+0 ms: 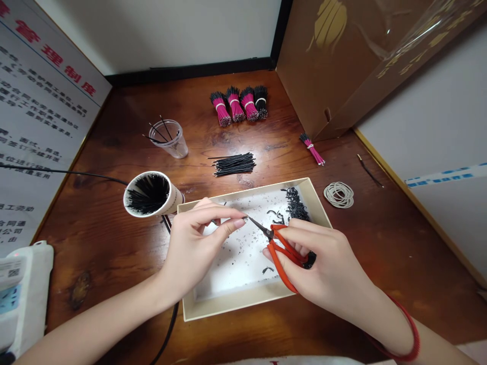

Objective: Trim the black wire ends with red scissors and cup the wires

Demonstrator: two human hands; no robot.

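My left hand (194, 248) is over the box, thumb and index finger pinched on a thin black wire (245, 217), mostly hidden by the fingers. Small pointed scissors with red handles (280, 266) are gripped in my right hand (331, 258). Their blade tips point left and meet the wire's end just off my left fingertips. Below both hands is a shallow cream box (243, 306) with a white bottom. Black offcuts (296, 203) are heaped in its far right corner, and small scraps are scattered across the bottom.
Behind the box lie a pile of black wires (235, 165) and several banded bundles (236, 105). A paper cup of black wires (173, 195) and a clear plastic cup (178, 144) stand left. Rubber bands (338, 195) and a small pink bundle (312, 150) lie right. A carton (342, 61) stands behind.
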